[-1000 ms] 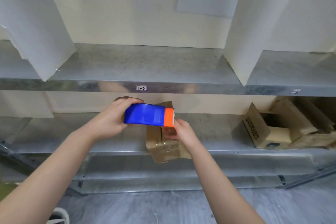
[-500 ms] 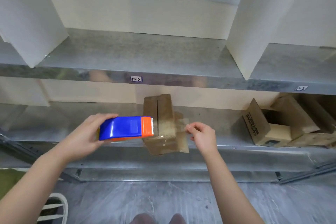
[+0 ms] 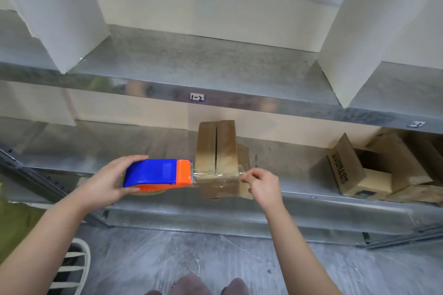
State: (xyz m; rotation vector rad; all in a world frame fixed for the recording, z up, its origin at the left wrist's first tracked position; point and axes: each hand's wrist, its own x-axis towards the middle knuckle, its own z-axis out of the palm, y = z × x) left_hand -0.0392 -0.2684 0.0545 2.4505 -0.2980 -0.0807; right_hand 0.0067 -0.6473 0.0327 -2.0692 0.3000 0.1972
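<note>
My left hand [image 3: 105, 179] grips a blue and orange tape dispenser [image 3: 158, 172] just left of a small brown cardboard box [image 3: 217, 158]. The box stands on the lower metal shelf [image 3: 96, 151], its top flaps closed with a slit between them. A strip of clear tape [image 3: 215, 172] stretches from the dispenser's orange end across the box's front edge. My right hand [image 3: 261, 184] pinches the free end of that tape at the box's right side.
An open cardboard box [image 3: 354, 170] with printed lettering lies on the same shelf at the right. The upper metal shelf [image 3: 215, 69] carries white dividers [image 3: 354, 31] and a label [image 3: 197, 97]. A white slatted object [image 3: 72, 268] sits on the grey floor at lower left.
My hands have drawn apart: the dispenser went left and down, my right hand went right, and tape now spans the box's front. The view has tilted downward.
</note>
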